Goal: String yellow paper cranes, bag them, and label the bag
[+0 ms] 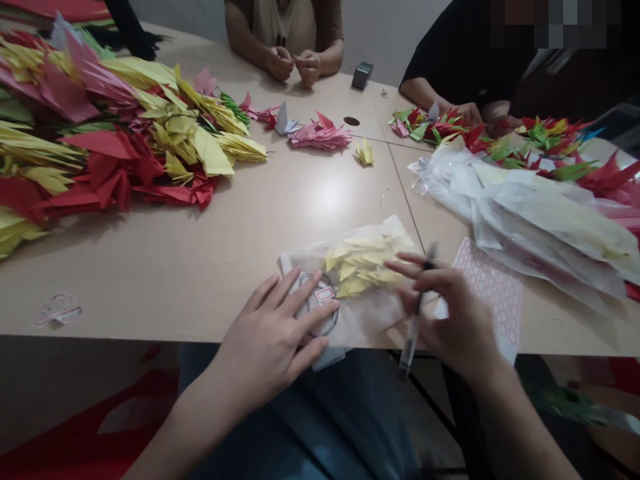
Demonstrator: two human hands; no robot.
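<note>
A translucent plastic bag lies at the table's front edge, with yellow folded paper cranes inside. A coil of dark cord shows at its left end. My left hand rests flat on that end, fingers spread, around a small white label with a red border. Over the bag's right side my right hand holds a pen, which slants between its fingers and is blurred by motion. A sheet of red-bordered labels lies beside and partly behind the right hand.
Strings of red, pink and yellow paper cranes are heaped at the left. Filled plastic bags lie at the right. Peeled label scraps sit near the front left. Two people work across the table, near a small dark box.
</note>
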